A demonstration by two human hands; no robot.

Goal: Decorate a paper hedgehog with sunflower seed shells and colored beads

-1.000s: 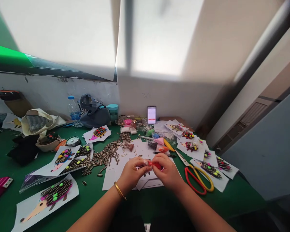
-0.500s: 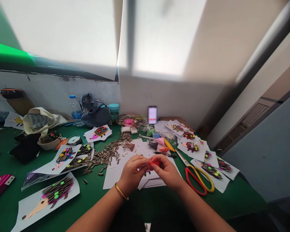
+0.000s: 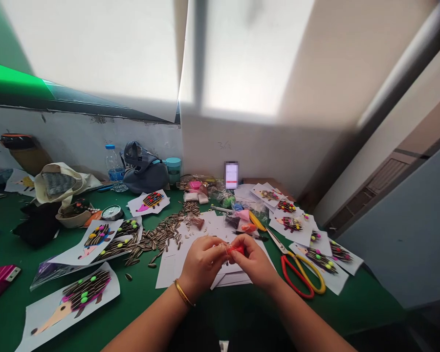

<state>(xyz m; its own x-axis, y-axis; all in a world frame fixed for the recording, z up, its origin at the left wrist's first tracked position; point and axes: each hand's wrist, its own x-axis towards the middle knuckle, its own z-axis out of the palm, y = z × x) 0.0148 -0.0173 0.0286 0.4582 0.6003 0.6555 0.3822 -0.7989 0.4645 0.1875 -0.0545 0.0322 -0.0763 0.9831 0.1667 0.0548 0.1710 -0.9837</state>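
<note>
The packet (image 3: pixel 238 250) between the fingers (image 3: pixel 214 251) shows bright red with clear film, above white sheets (image 3: pixel 170 271). Left of the fingers, the seeds (image 3: pixel 165 233) are striped dark and pale; farther left, the nearest hedgehog card (image 3: pixel 60 313) is white with a peach snout, purple edging and lime-green dots. Right of the fingers, the scissors (image 3: pixel 286 252) have one red and one yellow handle. The worktop (image 3: pixel 139 293) around is deep green.

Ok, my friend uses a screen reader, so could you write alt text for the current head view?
A person's left hand and right hand hold a small red item, seemingly in clear plastic, above white sheets on a green table. Striped seeds lie heaped to the left, scissors to the right, with hedgehog pictures on both sides.
</note>
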